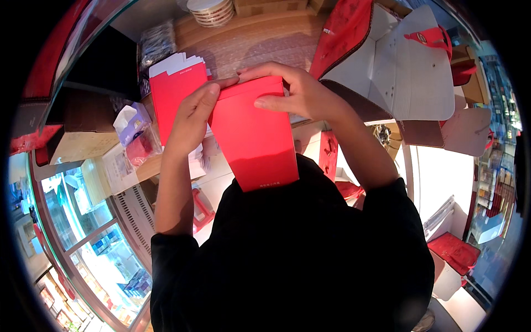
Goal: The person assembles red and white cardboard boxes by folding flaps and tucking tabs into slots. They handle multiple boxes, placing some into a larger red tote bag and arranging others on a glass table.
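Wooden table (254, 47) beyond, red box (254, 135) between left hand (192, 110) and right hand (298, 95), 2 hands grasping its upper end

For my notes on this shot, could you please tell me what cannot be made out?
In the head view:
Red box: far side, hidden by its near face.
Left hand: some fingers, behind the hand and box.
Round tubs: cut off by the upper edge.
Far-right goods: too small and blurred.
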{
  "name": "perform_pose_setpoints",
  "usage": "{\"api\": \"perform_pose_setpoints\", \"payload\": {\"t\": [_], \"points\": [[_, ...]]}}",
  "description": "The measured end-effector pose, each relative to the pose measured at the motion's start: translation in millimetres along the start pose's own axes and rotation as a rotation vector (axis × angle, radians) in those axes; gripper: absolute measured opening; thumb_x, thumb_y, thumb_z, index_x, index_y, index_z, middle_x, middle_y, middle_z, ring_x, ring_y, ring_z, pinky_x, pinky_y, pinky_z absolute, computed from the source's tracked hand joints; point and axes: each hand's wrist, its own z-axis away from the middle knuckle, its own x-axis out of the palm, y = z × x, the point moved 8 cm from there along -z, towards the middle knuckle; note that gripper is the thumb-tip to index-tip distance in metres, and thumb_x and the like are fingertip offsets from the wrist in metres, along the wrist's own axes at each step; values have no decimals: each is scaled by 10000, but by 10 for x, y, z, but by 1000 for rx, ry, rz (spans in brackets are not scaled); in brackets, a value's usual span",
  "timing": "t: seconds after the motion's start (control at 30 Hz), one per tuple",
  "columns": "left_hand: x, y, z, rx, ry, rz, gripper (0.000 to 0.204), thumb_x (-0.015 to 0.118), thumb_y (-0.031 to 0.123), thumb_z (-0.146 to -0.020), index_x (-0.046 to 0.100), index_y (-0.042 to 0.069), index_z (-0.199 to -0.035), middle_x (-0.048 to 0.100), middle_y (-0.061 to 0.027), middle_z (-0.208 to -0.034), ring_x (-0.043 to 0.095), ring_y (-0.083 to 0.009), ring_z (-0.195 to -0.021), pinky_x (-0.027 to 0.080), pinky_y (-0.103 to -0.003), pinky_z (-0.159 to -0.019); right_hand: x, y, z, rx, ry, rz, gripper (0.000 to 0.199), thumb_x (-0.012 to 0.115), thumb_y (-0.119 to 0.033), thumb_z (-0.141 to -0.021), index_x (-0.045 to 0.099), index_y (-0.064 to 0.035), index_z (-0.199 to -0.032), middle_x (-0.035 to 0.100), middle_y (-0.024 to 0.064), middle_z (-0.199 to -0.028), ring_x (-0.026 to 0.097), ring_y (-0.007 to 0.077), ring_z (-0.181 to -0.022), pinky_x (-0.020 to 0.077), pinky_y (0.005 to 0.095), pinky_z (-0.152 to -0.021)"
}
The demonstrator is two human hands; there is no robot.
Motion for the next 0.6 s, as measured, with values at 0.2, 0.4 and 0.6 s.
{"api": "perform_pose_setpoints", "payload": {"t": [0.2,0.4,0.6], "points": [[40,67,0,24,-29,-23,381,477,280,-951,548,-8,-1191,589,-96,-1077,538,-159,-1004,409,-271,-888,-16,-13,-19,-126,-37,226,431,658,-196,-825,546,-91,-1228,590,103,-1152,573,206,-1043,459,325,-888],[43,133,42,192,70,-55,322,607,138,-866,578,6,-1158,589,-117,-1120,536,-188,-1059,406,-287,-921,-21,96,14,-17,-16,-2,484,674,-198,-813,522,-77,-1257,560,106,-1199,547,213,-1086,447,334,-915],[17,109,105,250,83,-49,272,608,88,-853,606,5,-1112,588,-136,-1163,534,-211,-1089,404,-306,-937,-18,93,114,-36,184,-88,429,648,-87,-827,532,-76,-1240,536,95,-1230,502,181,-1145,420,310,-949]]}}
